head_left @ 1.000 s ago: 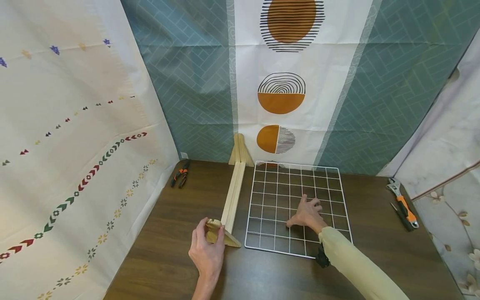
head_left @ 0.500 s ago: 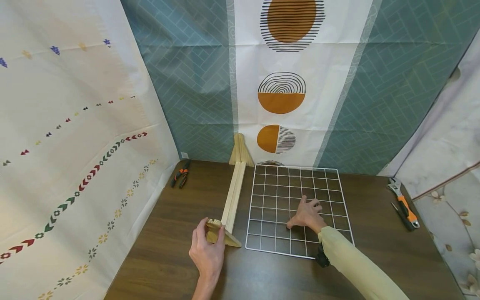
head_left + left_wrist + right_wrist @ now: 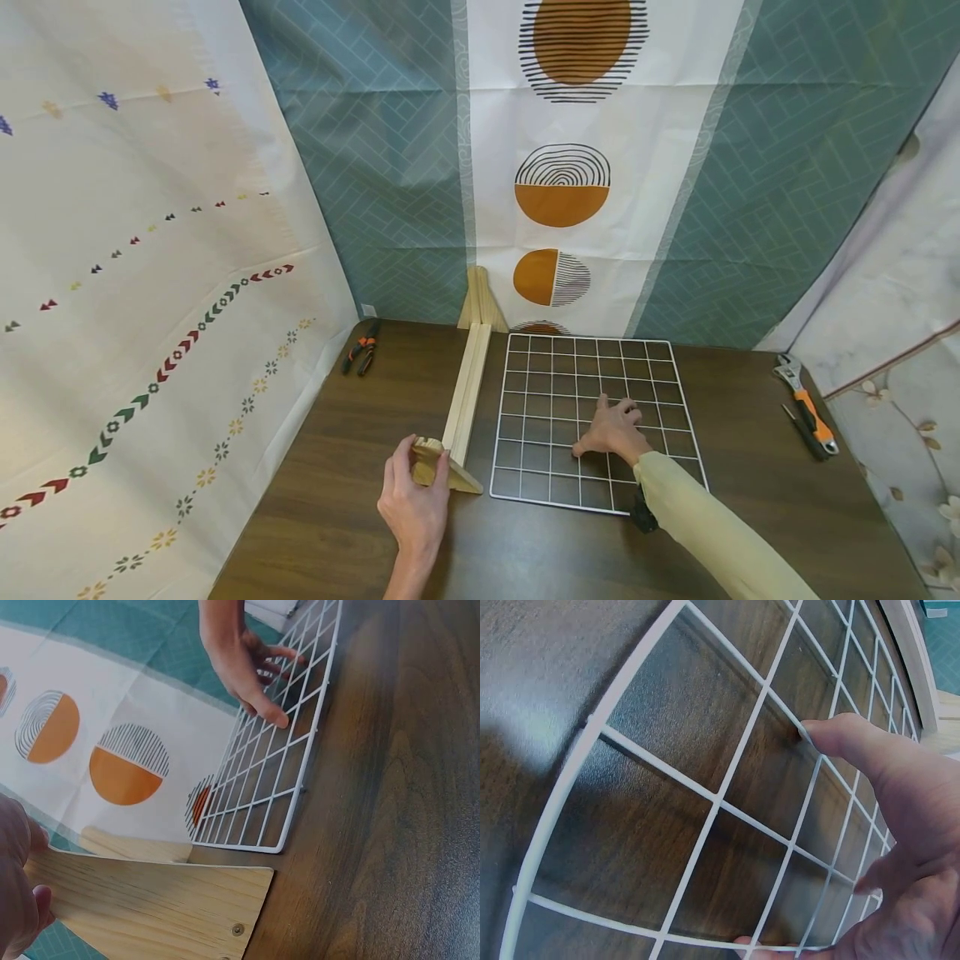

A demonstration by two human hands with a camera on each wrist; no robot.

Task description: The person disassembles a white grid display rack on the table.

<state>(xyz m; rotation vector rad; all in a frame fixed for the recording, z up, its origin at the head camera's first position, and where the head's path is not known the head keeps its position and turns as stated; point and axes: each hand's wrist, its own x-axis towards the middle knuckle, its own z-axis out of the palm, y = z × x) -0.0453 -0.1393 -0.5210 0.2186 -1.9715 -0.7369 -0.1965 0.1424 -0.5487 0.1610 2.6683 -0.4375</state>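
My left hand [image 3: 415, 504] pinches the top of the near wooden end piece of a wooden stand [image 3: 467, 392]. This end piece [image 3: 165, 900] shows a screw in the left wrist view. Two long pale bars join it to a similar upright end piece [image 3: 480, 302] at the back. Right of the stand lies a white wire grid panel [image 3: 551, 414], its left edge near the bars. Over its middle, my right hand [image 3: 613, 429] holds the wires with fingers spread; in the right wrist view the thumb [image 3: 847, 739] hooks a wire. Some fingertips are partly hidden behind wires.
Pliers [image 3: 362, 348] with orange and black handles lie at the back left of the brown table [image 3: 322, 467]. An adjustable wrench [image 3: 806, 404] and a dark-handled screwdriver [image 3: 806, 435] lie at the right. Patterned cloths [image 3: 375, 167] hang behind and at both sides.
The grid panel's far edge has come down slightly, and its far right corner has shifted a little left. My right hand shifts only slightly with it; the left hand and stand stay put.
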